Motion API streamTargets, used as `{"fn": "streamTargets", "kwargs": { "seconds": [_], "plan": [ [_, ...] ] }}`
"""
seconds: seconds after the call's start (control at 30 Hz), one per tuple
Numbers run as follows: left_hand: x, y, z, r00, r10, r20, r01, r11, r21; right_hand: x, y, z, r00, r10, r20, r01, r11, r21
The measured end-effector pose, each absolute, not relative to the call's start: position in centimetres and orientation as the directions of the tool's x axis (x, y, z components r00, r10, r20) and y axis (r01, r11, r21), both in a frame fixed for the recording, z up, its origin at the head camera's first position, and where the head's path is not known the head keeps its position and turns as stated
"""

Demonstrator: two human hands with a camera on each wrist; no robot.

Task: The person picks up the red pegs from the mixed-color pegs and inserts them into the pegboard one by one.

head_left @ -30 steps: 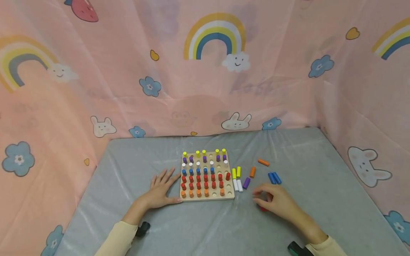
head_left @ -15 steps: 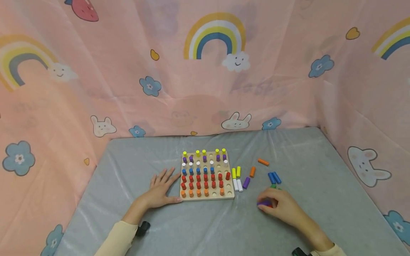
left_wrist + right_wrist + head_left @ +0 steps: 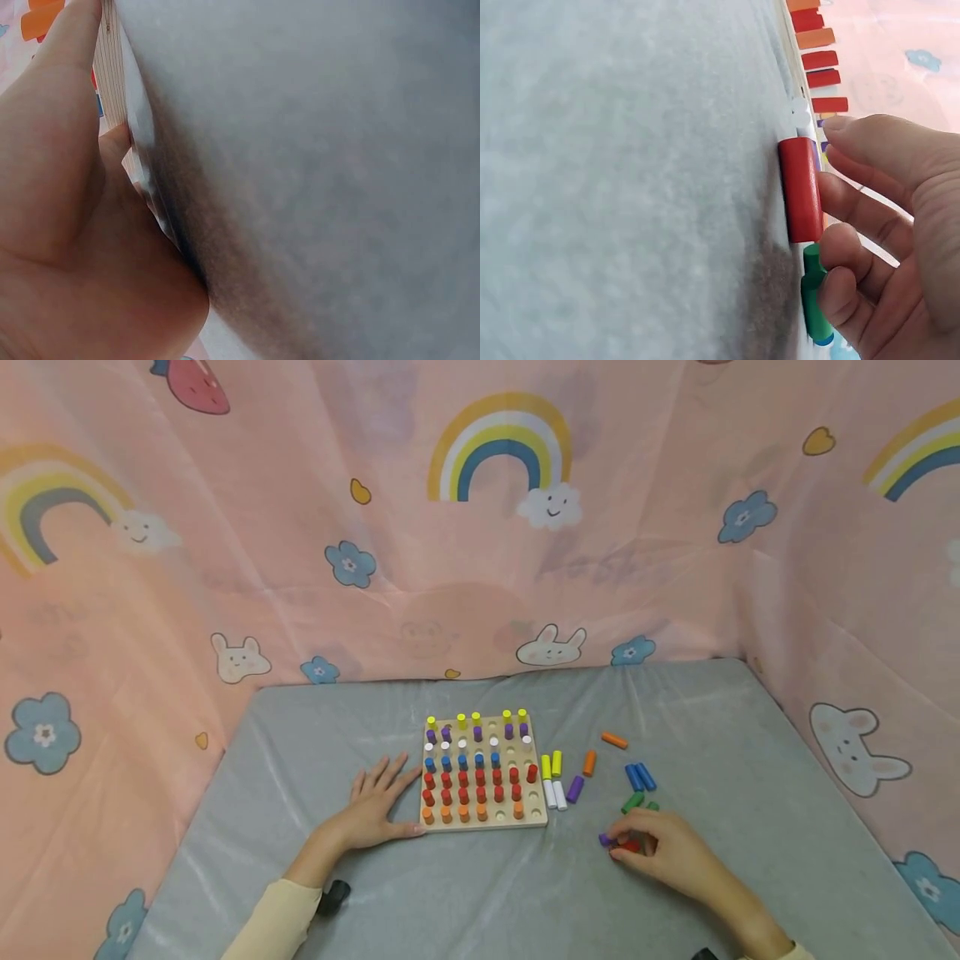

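Observation:
My left hand [image 3: 375, 810] lies with fingers spread at the left edge of a wooden pegboard [image 3: 542, 818], its thumb and fingertips touching the side. In the left wrist view, part of the hand and the board's edge show. Colored pegs stand in rows on the board, with some holes bare. Right of it, my right hand [image 3: 667, 847] is low over the table, thumb and index fingertips around a small purple peg [image 3: 606, 840]. A red peg [image 3: 800, 191] lies under the curled fingers, near a green peg [image 3: 817, 307] in the right wrist view.
Between board and right hand lie yellow pegs [image 3: 557, 763], white pegs [image 3: 561, 796], another purple peg [image 3: 575, 789] and an orange peg [image 3: 589, 763]. Blue pegs [image 3: 646, 776] and a second orange peg [image 3: 614, 740] lie farther back. A grey cloth covers the table [image 3: 360, 714].
My right hand has moved slightly right and nearer, uncovering green pegs. A purple peg has come into view and shifted left at its fingertips. The left hand stays in place.

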State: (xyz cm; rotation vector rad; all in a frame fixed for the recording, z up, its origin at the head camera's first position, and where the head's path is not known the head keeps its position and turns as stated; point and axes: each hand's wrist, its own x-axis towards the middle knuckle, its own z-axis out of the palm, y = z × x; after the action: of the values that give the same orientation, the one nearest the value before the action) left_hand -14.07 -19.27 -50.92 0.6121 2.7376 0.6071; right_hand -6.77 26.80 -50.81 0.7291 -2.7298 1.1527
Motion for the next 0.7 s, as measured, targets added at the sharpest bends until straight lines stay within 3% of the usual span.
{"fn": "streamTargets", "kwargs": {
  "seconds": [0.43,0.7],
  "plan": [
    [-14.1,-19.1,-50.8,-0.873,0.456,-0.173,0.34,0.823,0.455,-7.0,26.8,-51.4,-0.867,-0.433,0.245,-0.481,0.602,-0.637],
    [-14.3,-19.6,-52.2,-0.881,0.454,-0.132,0.348,0.812,0.468,-7.1,26.3,-50.9,-0.907,-0.384,0.174,-0.407,0.692,-0.596]
  ]
}}
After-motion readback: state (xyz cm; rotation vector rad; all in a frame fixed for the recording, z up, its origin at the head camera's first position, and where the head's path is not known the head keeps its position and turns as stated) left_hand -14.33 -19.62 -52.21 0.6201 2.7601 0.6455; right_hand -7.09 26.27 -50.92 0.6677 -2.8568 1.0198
